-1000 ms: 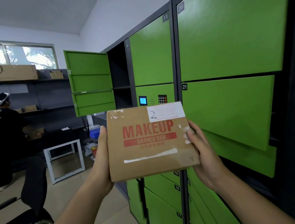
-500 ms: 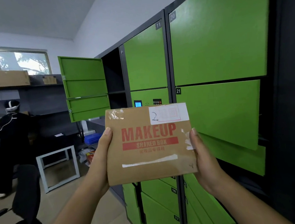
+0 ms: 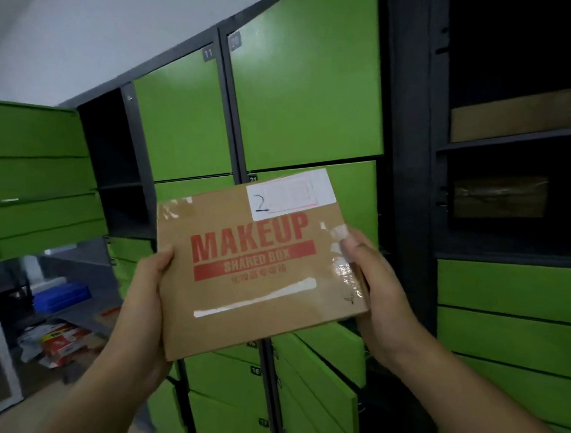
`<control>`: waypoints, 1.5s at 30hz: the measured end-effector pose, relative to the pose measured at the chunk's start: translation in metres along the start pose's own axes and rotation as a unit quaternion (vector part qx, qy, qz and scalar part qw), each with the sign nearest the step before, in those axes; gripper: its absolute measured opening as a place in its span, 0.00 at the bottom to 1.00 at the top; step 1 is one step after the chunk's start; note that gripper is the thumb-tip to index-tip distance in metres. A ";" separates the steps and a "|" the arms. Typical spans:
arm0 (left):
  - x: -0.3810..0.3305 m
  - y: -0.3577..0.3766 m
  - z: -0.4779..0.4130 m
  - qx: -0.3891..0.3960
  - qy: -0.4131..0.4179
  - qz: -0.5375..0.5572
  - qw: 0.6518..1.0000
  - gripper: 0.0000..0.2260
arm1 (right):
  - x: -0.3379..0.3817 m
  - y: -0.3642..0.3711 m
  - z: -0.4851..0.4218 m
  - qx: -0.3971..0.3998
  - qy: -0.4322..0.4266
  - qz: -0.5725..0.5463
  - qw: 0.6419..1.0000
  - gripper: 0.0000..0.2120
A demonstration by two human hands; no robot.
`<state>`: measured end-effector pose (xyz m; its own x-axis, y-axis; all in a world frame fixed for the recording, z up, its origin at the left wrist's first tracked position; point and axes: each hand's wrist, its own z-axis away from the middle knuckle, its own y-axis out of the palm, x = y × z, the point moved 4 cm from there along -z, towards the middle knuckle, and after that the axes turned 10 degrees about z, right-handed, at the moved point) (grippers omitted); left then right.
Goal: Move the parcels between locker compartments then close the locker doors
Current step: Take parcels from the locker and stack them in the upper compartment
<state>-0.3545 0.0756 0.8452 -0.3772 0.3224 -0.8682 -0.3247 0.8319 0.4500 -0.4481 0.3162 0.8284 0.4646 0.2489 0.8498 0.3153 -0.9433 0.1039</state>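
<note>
A flat brown cardboard parcel (image 3: 255,287) printed "MAKEUP SHARED BOX" with a white label marked "2" is held up in front of the green locker wall (image 3: 305,95). My left hand (image 3: 147,305) grips its left edge and my right hand (image 3: 375,284) grips its right edge. At the right, open dark compartments hold a brown parcel (image 3: 515,116) on the upper shelf and a second taped parcel (image 3: 501,197) on the shelf below. Several doors (image 3: 324,377) below the held parcel stand ajar.
At the far left a column of green doors (image 3: 31,174) hangs open beside empty dark compartments (image 3: 112,161). A blue crate (image 3: 61,297) and loose packaging (image 3: 58,343) lie on the floor at the left, near a white frame (image 3: 2,368).
The view has swung right and closer to the lockers. The open compartments with two parcels have come into sight at the right, and the person at the left has dropped out of view. Both hands keep the parcel.
</note>
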 end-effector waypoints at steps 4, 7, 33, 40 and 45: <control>0.027 0.051 -0.002 0.060 -0.013 0.015 0.998 0.16 | 0.028 -0.055 0.025 -0.107 0.002 0.003 0.994 0.15; 0.051 0.097 0.000 0.117 -0.053 0.027 0.991 0.17 | 0.047 -0.097 0.047 -0.175 0.008 0.029 0.984 0.16; 0.201 0.439 -0.075 0.288 -0.082 0.008 0.954 0.12 | 0.065 -0.399 -0.053 -0.379 0.051 0.165 0.909 0.13; 0.236 0.492 -0.118 0.191 0.032 -0.102 0.976 0.21 | 0.040 -0.454 -0.115 -0.407 0.058 0.249 0.877 0.13; 0.248 0.513 -0.148 0.181 0.166 -0.196 0.949 0.13 | 0.019 -0.463 -0.144 -0.348 0.066 0.310 0.882 0.13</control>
<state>-0.7428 0.5158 0.8917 -0.5614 -0.1545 -0.8130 -0.2006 0.9785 -0.0474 -0.7044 0.7255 0.8705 0.2537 -0.3475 0.9027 -0.5719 -0.8065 -0.1497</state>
